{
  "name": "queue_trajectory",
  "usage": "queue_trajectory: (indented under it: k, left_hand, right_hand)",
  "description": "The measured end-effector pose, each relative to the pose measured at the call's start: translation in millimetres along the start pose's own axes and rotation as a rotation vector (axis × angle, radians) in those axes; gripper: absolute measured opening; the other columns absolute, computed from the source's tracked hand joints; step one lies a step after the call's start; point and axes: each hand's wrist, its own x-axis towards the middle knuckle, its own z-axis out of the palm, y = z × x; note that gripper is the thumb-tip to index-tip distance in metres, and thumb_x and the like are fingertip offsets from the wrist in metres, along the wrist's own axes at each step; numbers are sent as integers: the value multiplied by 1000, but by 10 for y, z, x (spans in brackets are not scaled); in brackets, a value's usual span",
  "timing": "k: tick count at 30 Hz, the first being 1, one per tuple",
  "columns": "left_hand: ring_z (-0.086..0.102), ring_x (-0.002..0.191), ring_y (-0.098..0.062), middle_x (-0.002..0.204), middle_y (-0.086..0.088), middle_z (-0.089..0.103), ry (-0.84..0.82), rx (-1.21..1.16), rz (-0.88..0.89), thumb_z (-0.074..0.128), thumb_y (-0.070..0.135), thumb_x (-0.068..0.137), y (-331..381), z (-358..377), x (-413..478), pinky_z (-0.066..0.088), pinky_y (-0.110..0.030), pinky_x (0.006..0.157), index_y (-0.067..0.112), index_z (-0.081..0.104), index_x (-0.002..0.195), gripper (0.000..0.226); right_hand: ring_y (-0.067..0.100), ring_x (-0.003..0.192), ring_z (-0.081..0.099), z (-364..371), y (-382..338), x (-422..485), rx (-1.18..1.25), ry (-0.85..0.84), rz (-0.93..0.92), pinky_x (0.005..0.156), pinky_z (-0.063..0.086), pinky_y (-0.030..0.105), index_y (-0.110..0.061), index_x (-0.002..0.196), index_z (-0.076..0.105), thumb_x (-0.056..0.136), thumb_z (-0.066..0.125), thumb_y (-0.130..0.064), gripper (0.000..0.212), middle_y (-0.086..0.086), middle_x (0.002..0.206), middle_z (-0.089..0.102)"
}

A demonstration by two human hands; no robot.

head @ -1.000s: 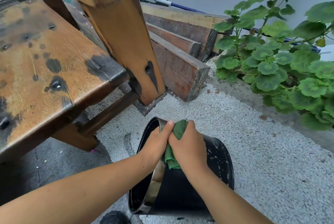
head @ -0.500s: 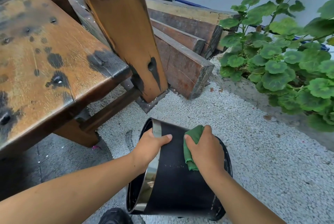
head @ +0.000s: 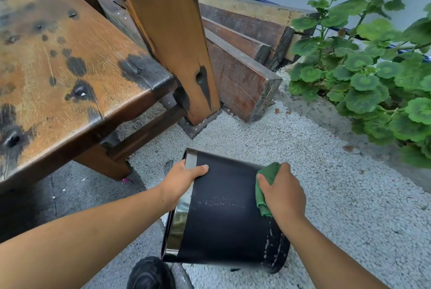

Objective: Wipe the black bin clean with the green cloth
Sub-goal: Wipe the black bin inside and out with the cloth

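Tipped black bin (head: pixel 224 218); right hand (head: pixel 283 191) holds green cloth (head: pixel 269 170) against its side.

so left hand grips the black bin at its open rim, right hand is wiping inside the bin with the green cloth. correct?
Not quite: the cloth is outside the bin, not inside. The head view shows the right hand pressing the green cloth on the outer wall of the black bin, toward its base end. The rest holds: the left hand grips the open rim.

Both forearms forward, left hand (head: pixel 183 179) around rim of black bin (head: pixel 228 221), right hand (head: pixel 283 193) around green cloth (head: pixel 268 173).
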Motion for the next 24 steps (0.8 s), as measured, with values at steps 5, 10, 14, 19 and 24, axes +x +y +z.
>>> queue_trajectory:
  k: [5,10,14,19,24]
  left_hand:
    - [70,112,-36,120,-19,73,-14,-114,-83,78,36,82,-35,-57,-44,52,-53,103,0,60,128,61]
    - [72,111,-33,118,-14,77,-171,-154,-132,79,23,82,-174,-129,-171,49,-52,105,14,69,124,44]
    - [72,112,-32,116,-11,78,-191,-129,-108,72,19,91,-123,-63,-226,49,-54,105,18,71,117,26]
    - [77,92,-33,107,-17,79,-126,-80,-10,59,15,100,151,81,-192,62,-48,83,8,70,117,20]
    - [78,77,-25,93,-9,81,-33,-130,49,56,18,103,285,93,-160,63,-37,64,10,69,113,18]
  right_hand:
    - [16,62,52,-11,70,16,-20,23,0,47,32,29,-19,97,40,93,63,-48,37,-8,76,52]
    - [22,67,54,-43,98,48,-17,21,34,53,38,32,-20,98,40,92,65,-47,37,-6,78,52]
    - [18,62,53,-103,91,38,46,27,78,51,40,32,-19,97,41,92,66,-46,37,-10,73,49]
    - [10,65,57,-237,-158,-11,247,46,44,49,41,28,-18,100,48,89,68,-50,39,-6,81,58]
    - [4,65,59,-309,-562,-242,399,13,-53,41,38,16,-26,97,48,88,69,-52,34,-10,83,60]
